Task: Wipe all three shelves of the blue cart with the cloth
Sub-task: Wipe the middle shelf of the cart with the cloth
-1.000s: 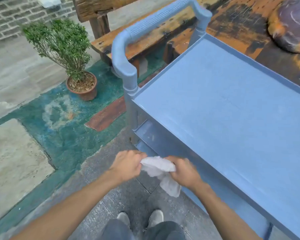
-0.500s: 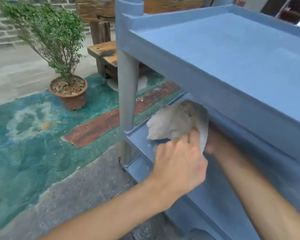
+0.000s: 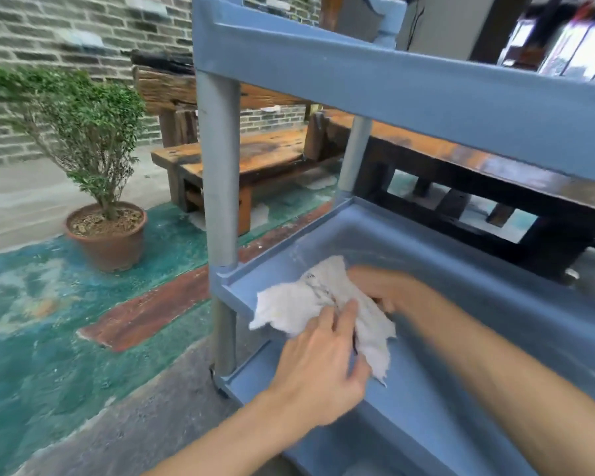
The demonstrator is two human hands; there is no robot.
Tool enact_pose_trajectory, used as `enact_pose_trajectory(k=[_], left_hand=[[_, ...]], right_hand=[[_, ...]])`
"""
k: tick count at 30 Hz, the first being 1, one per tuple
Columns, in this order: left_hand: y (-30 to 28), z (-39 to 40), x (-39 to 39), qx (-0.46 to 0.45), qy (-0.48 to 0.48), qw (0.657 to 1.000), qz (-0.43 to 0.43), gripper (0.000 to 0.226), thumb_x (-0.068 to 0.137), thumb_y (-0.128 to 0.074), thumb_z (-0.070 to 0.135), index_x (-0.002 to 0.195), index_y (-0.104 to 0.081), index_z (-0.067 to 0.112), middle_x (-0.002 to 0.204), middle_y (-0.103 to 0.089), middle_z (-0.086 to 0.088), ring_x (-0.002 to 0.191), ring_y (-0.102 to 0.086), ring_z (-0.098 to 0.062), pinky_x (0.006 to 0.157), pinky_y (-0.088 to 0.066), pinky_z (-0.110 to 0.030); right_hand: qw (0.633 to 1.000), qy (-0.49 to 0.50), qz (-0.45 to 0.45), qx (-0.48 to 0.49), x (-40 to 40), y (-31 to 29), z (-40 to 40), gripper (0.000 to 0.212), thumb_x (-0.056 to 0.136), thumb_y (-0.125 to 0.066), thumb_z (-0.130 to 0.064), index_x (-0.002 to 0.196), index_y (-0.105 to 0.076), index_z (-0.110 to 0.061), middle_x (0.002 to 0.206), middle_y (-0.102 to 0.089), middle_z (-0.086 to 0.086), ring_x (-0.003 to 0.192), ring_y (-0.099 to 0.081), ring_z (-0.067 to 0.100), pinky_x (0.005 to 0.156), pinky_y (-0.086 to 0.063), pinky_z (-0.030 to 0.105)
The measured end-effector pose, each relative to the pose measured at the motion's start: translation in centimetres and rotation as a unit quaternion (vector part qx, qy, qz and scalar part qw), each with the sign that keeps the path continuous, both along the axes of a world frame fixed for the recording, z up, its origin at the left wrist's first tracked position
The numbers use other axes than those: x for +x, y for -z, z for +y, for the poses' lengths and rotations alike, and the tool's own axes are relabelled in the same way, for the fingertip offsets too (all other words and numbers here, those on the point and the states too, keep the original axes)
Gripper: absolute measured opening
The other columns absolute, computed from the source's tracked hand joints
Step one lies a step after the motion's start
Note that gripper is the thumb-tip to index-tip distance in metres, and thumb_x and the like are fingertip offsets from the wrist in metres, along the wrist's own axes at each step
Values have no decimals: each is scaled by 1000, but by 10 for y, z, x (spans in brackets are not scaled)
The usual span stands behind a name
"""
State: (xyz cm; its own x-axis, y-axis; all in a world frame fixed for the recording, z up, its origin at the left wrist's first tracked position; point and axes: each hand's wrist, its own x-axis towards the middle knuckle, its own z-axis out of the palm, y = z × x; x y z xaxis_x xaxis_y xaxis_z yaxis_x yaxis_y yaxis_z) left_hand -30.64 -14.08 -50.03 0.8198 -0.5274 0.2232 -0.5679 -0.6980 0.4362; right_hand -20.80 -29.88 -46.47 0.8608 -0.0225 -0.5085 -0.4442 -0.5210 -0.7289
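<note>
Cloth (image 3: 310, 304), white, limp and light, lying crumpled on the middle shelf (image 3: 461, 269) of the blue cart (image 3: 392, 87), near its left end.
Left hand (image 3: 320, 369) lays its fingers on the near edge; whether it pinches is unclear. Right hand (image 3: 389, 290) presses the far side, fingers blurred, hold uncertain. Likely best handled bunched under a flat palm. Bottom shelf mostly hidden; top surface out of sight.

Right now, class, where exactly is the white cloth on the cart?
In the head view the cloth lies on the cart's middle shelf, near its left front corner beside the grey post, with both hands on it.
</note>
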Motion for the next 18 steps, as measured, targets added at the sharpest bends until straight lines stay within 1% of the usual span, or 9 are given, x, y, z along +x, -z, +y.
enact_pose_trajectory(k=[3,5,8,10,12,14,15,17,18], left_hand=[[-8,9,17,-28,11,999,-32,43,91,-38,46,129,-52,32,117,-55,8,114,-50,-19,87,-49,-36],[-15,13,37,-59,-3,997,-57,32,90,-39,44,108,-62,30,104,-59,10,107,-48,-16,85,-48,-36],[-22,19,73,-123,-17,989,-81,22,92,-48,32,101,-67,24,96,-63,7,101,-47,-17,87,-42,-36],[-32,24,94,-180,-38,977,-105,21,94,-49,22,97,-69,18,95,-68,3,99,-50,-20,88,-40,-37],[-46,25,111,-239,-79,961,-118,25,93,-44,24,89,-68,17,91,-68,3,93,-50,-19,82,-39,-37],[-61,24,126,-273,-117,948,-112,26,90,-41,28,78,-63,20,84,-65,2,84,-49,-19,73,-36,-35],[-66,24,136,-253,-126,953,-108,25,90,-41,29,73,-58,21,79,-62,1,80,-50,-22,70,-35,-36],[-66,26,156,-124,-130,978,-103,21,90,-42,27,73,-50,19,75,-56,-3,80,-53,-33,71,-40,-40],[-62,29,166,-54,-132,986,-89,18,90,-42,27,77,-47,16,77,-54,-5,84,-54,-39,76,-43,-42]], right_hand=[[994,-81,19,-72,-10,-24,-18,13,89,-50,-19,84,-62,-17,78,-62,8,64,-58,16,56,-46,21],[990,-95,-26,-101,-15,-26,-34,17,93,-50,-19,99,-65,-17,95,-66,11,82,-59,17,64,-52,22],[984,-54,-61,157,-29,-20,-36,28,95,-59,-14,121,-68,-14,125,-70,12,106,-65,18,100,-53,35],[921,-29,-39,388,-34,-12,-26,42,80,-75,-22,118,-72,-5,126,-68,19,114,-64,27,109,-46,42],[870,-22,-14,492,-30,0,-10,59,74,-82,-26,124,-65,-1,126,-62,22,122,-55,33,118,-36,48],[908,-18,-13,419,-21,11,5,47,90,-69,-31,128,-60,-4,118,-66,15,118,-58,30,114,-42,46],[944,-5,-27,329,-14,13,8,34,97,-61,-30,120,-65,-7,105,-72,9,103,-68,24,99,-55,39],[990,65,-72,104,-4,14,-2,18,99,-53,-19,96,-69,-10,79,-73,5,68,-70,16,64,-61,26],[991,90,-103,-8,-2,12,-14,20,98,-50,-13,88,-66,-8,76,-71,9,63,-68,19,60,-58,26]])
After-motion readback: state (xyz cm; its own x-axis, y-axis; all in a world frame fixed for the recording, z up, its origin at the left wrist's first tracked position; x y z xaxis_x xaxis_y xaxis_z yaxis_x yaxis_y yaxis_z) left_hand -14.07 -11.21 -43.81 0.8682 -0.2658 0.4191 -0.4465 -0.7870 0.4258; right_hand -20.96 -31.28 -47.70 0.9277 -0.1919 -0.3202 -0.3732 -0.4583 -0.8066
